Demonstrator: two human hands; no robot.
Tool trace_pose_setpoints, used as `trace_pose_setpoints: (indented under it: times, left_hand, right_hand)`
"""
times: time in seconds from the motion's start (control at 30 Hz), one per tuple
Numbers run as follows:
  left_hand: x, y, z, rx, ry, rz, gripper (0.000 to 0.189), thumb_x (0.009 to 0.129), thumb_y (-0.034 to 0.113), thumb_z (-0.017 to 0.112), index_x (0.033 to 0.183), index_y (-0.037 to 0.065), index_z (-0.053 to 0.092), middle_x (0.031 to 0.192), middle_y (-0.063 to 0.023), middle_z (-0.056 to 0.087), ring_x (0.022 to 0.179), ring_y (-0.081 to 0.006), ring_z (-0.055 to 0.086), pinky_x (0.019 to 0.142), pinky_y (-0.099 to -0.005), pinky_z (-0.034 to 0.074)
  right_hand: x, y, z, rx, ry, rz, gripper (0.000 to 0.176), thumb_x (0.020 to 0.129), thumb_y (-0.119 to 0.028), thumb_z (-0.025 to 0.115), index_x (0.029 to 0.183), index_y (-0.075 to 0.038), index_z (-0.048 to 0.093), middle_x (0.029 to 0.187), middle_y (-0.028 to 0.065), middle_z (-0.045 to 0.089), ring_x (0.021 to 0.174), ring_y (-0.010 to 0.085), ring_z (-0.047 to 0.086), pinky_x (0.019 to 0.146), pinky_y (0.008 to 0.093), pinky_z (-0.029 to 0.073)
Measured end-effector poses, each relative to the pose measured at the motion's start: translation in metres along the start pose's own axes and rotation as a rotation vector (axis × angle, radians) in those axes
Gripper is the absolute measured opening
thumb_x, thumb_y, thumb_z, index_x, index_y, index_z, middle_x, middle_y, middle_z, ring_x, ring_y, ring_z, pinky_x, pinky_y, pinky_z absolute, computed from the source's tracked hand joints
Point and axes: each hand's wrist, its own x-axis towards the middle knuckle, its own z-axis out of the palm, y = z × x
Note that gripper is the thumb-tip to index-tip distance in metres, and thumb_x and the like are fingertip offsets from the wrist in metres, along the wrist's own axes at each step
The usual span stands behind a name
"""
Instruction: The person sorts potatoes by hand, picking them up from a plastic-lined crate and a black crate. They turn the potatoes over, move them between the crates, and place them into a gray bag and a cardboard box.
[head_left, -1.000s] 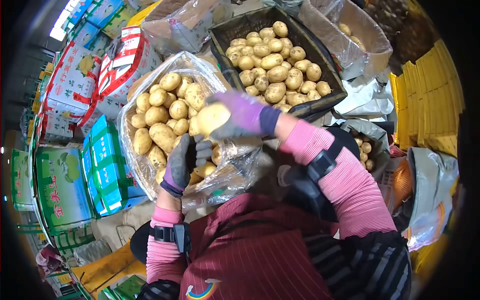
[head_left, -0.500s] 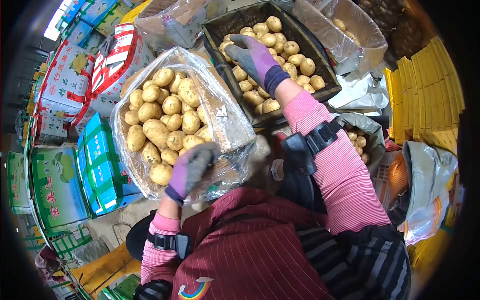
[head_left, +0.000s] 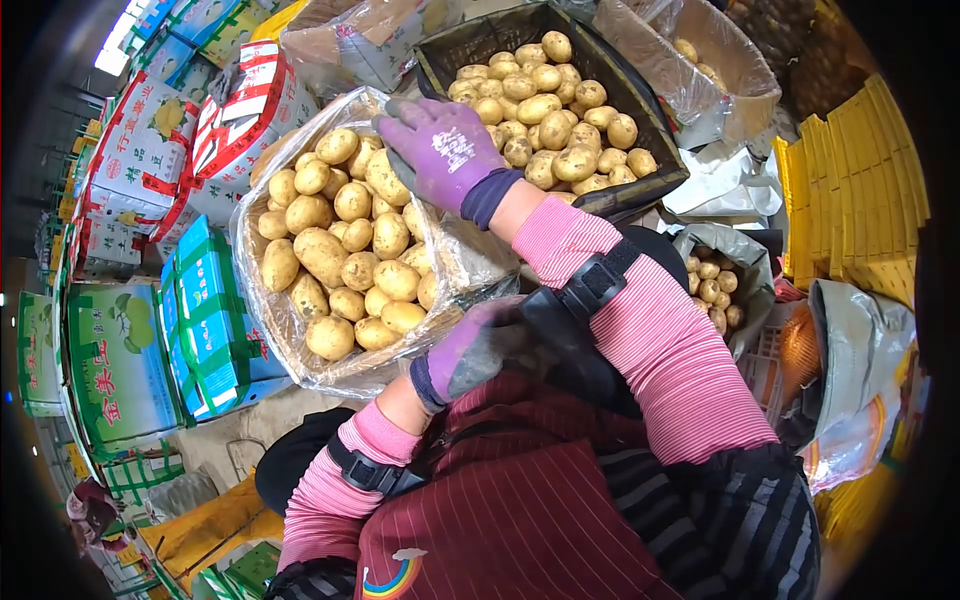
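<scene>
Goods are crowding the whole floor around the lined carton (head_left: 482,250), which is sitting in front of the person. Well to its right, a tall yellow stack (head_left: 845,190) is standing. To its left, printed cartons are piling up: a red-and-white one (head_left: 140,150) is standing farthest up, a green one (head_left: 125,350) lower down, and a green-taped blue one (head_left: 210,320) is lying just beside the lined carton. Beyond its upper right side, a dark crate (head_left: 640,198) is holding more potatoes. Farther right of it, a grey sack (head_left: 757,290) is holding smaller ones.

Over the lined carton's upper right rim, the right hand (head_left: 440,150) is lying loosely open, palm down, the thumb parting from the fingers. Near its lower right corner, the left hand (head_left: 475,345) is bending inward; its fingers are blurring into the dark background, so how far they are opening, or whether they are gripping the plastic liner, cannot be told. Potatoes (head_left: 320,255) are heaping inside the lined carton, the clear plastic liner (head_left: 262,330) wrapping around them and spilling over its rim.
</scene>
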Motion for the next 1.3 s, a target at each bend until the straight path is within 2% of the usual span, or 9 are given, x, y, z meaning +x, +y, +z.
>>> trace_pose_setpoints:
  times: [0.5,0.63,0.67,0.77,0.83,0.87,0.93,1.13,1.3]
  left_hand:
    - [0.004,0.027,0.028,-0.065,-0.118,0.06,0.035,0.104,0.026,0.059,0.129,0.001,0.061,0.116,-0.0109,0.074,0.096,-0.0154,0.071,0.082,-0.0259,0.054]
    - [0.008,0.017,-0.004,0.008,-0.292,0.129,0.036,0.107,0.024,0.053,0.128,-0.004,0.062,0.115,-0.0156,0.071,0.108,-0.0226,0.068,0.088,-0.0323,0.057]
    - [-0.001,0.027,-0.017,0.152,-0.318,0.322,0.038,0.108,0.028,0.051,0.125,-0.003,0.064,0.114,-0.0141,0.07,0.106,-0.0215,0.068,0.086,-0.0314,0.056]
    - [-0.026,0.074,-0.07,0.41,-0.063,0.448,0.038,0.107,0.034,0.05,0.114,0.0,0.065,0.108,-0.0087,0.068,0.097,-0.0177,0.064,0.081,-0.0285,0.051]
    - [-0.038,0.08,-0.097,0.185,0.366,0.766,0.035,0.106,0.017,0.05,0.131,-0.005,0.059,0.126,-0.0173,0.065,0.119,-0.0282,0.065,0.105,-0.0394,0.052]
    - [-0.046,0.093,-0.137,-0.384,0.197,0.764,0.038,0.106,0.016,0.048,0.138,-0.004,0.054,0.135,-0.0201,0.061,0.125,-0.0331,0.062,0.109,-0.0451,0.051]
    - [-0.06,0.118,-0.162,-0.519,0.525,0.829,0.042,0.102,0.025,0.056,0.137,0.002,0.058,0.141,-0.0146,0.061,0.129,-0.031,0.059,0.1,-0.0407,0.052]
    - [-0.078,0.136,-0.206,-0.545,0.677,0.994,0.041,0.096,0.028,0.06,0.129,0.004,0.062,0.139,-0.0148,0.062,0.13,-0.0309,0.058,0.101,-0.0443,0.051]
    - [-0.034,0.118,-0.196,-0.471,0.815,0.809,0.035,0.098,0.028,0.06,0.125,0.006,0.064,0.126,-0.0138,0.068,0.117,-0.0302,0.065,0.092,-0.0376,0.054]
  right_hand:
    - [-0.012,-0.018,-0.01,0.121,-0.315,-0.117,0.04,0.094,-0.027,0.062,0.132,-0.017,0.061,0.135,0.0078,0.062,0.125,0.0273,0.059,0.102,0.0477,0.046]
    - [-0.02,-0.013,0.002,0.655,-0.275,0.287,0.04,0.097,-0.028,0.06,0.133,-0.011,0.063,0.125,0.0168,0.069,0.116,0.0351,0.065,0.1,0.0452,0.051]
    - [-0.024,-0.01,0.017,0.647,-0.186,0.269,0.04,0.096,-0.028,0.061,0.132,-0.01,0.064,0.122,0.0193,0.07,0.113,0.0373,0.066,0.098,0.0448,0.052]
    - [-0.033,0.0,0.043,0.682,-0.07,0.135,0.04,0.096,-0.028,0.062,0.13,-0.01,0.065,0.118,0.0215,0.07,0.111,0.0392,0.067,0.097,0.0435,0.053]
    - [-0.031,-0.018,0.014,0.599,-0.279,0.122,0.036,0.096,-0.033,0.061,0.122,-0.01,0.068,0.114,0.0203,0.07,0.107,0.0383,0.067,0.093,0.0475,0.053]
    - [-0.031,-0.031,0.005,0.606,-0.32,0.123,0.035,0.096,-0.034,0.061,0.12,-0.01,0.068,0.109,0.0197,0.071,0.104,0.0385,0.068,0.091,0.0478,0.054]
    - [-0.038,-0.055,-0.005,0.552,-0.382,0.081,0.031,0.095,-0.035,0.061,0.111,-0.011,0.07,0.1,0.0177,0.073,0.095,0.0386,0.069,0.085,0.049,0.054]
    - [-0.05,-0.124,-0.034,0.749,-0.779,-0.165,0.031,0.091,-0.037,0.066,0.101,-0.009,0.072,0.084,0.0155,0.072,0.081,0.0365,0.07,0.073,0.0464,0.055]
    - [-0.055,-0.153,-0.042,0.981,-0.814,-0.11,0.037,0.089,-0.042,0.069,0.1,-0.006,0.071,0.082,0.0169,0.07,0.076,0.0351,0.07,0.068,0.0443,0.054]
